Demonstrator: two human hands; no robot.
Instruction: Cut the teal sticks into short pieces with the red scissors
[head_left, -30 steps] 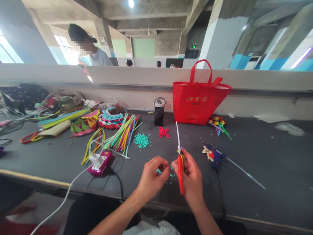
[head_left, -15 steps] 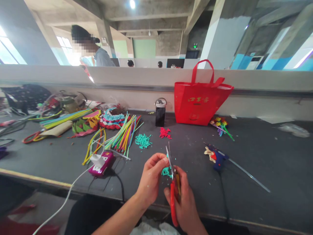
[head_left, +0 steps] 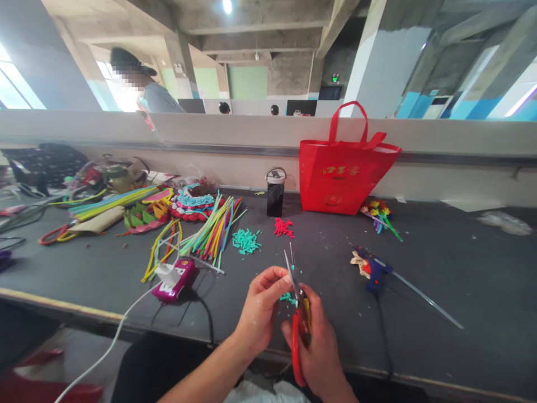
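Note:
My right hand is wrapped round the red handles of a pair of scissors, whose blades point away from me and stand slightly apart. Close against the blades, my left hand pinches with thumb and forefinger; whatever lies in that pinch is too small or hidden to make out. Under the hands, partly covered, lies a small heap of cut teal pieces. Farther off sit a larger pile of teal pieces and a pile of red pieces.
Left lie a bundle of coloured fuzzy stems and a purple power socket with a white plug. A dark tumbler and red bag stand behind. Right is a blue glue gun. Beyond the partition is a person.
The scissor blades have opened slightly wider, and both hands have shifted only a little. The person beyond the partition has moved left.

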